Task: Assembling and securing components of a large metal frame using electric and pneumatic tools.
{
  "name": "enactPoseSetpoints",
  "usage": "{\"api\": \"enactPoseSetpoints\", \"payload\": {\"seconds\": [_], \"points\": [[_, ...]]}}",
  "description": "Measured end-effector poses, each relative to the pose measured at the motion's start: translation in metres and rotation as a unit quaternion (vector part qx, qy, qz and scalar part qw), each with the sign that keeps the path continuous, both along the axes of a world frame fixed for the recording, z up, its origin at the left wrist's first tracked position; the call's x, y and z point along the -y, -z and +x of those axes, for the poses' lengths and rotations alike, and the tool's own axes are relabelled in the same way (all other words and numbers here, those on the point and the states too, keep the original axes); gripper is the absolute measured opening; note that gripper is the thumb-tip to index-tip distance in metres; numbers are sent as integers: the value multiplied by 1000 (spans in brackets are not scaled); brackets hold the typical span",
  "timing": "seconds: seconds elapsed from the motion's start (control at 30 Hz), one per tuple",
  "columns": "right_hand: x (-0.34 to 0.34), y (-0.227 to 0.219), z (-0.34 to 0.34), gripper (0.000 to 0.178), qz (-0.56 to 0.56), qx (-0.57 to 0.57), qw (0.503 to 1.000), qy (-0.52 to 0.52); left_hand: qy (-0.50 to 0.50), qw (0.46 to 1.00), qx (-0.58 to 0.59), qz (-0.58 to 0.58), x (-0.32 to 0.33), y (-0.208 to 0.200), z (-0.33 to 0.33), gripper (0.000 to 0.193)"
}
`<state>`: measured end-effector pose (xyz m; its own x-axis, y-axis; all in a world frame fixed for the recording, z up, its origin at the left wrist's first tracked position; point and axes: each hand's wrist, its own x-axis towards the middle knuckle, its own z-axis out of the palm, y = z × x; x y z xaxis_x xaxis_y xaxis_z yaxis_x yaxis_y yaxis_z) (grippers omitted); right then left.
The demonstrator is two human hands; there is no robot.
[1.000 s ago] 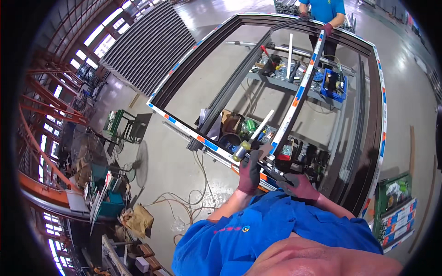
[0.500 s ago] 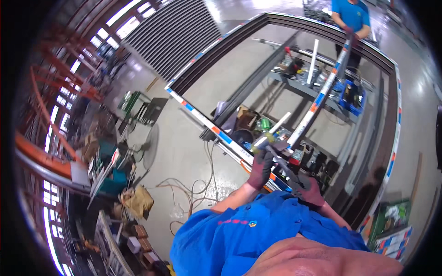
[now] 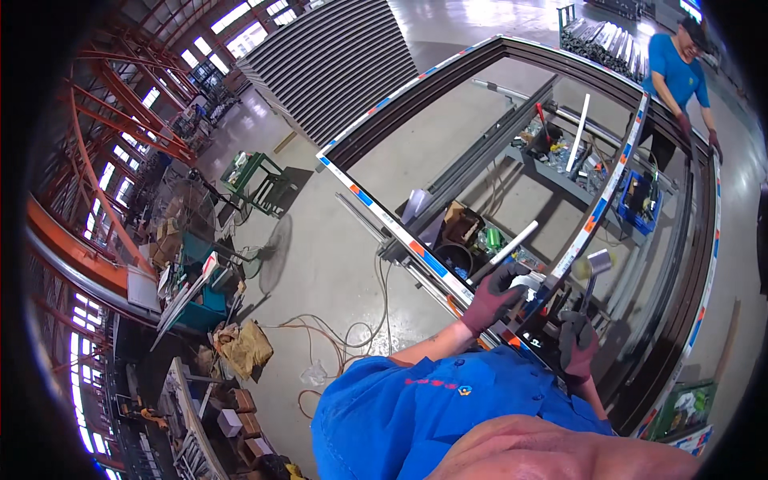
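Note:
My left hand, in a dark red glove with grey fingers, is beside the near end of a striped-tape crossbar. Its thumb and fingers are apart, and I see nothing held between them. To the right of that bar, my right hand, gloved alike, is closed round the dark handle of a mallet. The mallet's pale, yellowish head points up and away from me. Both hands are over the near side of a large dark brown metal frame, edged with white, blue and orange tape.
A co-worker in a blue shirt has gloved hands at the frame's far right corner. Beneath the frame, a grey rack holds loose parts and a blue crate. At left are a slatted stack, a green stand and hoses on the floor.
My left hand has left the mallet and moved right, near the crossbar. My right hand has carried the mallet right. The co-worker has let go of the crossbar's far end and shifted right.

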<state>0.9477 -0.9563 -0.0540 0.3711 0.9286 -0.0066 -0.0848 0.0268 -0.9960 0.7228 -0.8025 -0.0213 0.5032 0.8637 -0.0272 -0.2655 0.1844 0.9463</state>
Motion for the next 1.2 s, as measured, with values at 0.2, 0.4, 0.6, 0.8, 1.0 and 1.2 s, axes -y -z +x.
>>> {"api": "enactPoseSetpoints", "payload": {"seconds": [0.2, 0.4, 0.6, 0.8, 1.0, 1.2], "points": [[-37, 24, -26, 19, -55, 92, 992, 74, 43, 994, -39, 92, -50, 21, -33, 53], [-66, 54, -49, 16, -8, 108, 991, 82, 123, 980, -80, 137, -87, 19, -56, 68], [-92, 13, -88, 14, -61, 40, 994, 75, 167, 931, -182, 268, -116, -2, -77, 77], [-126, 2, -111, 15, -37, 115, 991, 55, 186, 912, -191, 311, -143, 20, -89, 77], [-153, 16, -111, 15, 182, 501, 846, -2, 135, 893, -191, 384, -147, 1, -105, 54], [-154, 38, -114, 16, -43, 297, 953, -34, 116, 856, -222, 453, -153, 12, -101, 57]]}}
